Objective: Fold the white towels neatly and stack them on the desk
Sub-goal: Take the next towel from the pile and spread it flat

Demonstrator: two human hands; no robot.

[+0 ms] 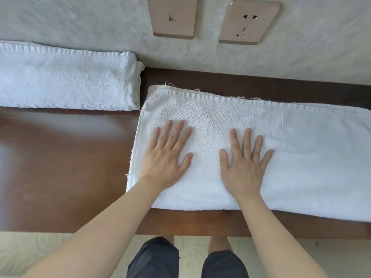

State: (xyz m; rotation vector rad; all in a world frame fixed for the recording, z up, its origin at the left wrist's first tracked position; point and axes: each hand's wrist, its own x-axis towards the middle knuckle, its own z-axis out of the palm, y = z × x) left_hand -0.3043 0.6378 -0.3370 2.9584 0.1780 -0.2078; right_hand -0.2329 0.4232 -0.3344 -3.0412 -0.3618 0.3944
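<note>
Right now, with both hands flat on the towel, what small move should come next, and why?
Probably fold it across. The towel lies long under the open left hand and right hand, running past the right frame edge, while the folded towel at the back left looks thicker and finished.

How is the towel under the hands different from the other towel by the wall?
The towel under the hands lies spread long and flat, running off the right edge of the view; the towel by the wall is folded into a thicker bundle. The left hand and right hand rest flat on the first; nothing touches the second. The first lies nearer the person, the second farther back on the left. Both are white and lie on the brown desk.
</note>
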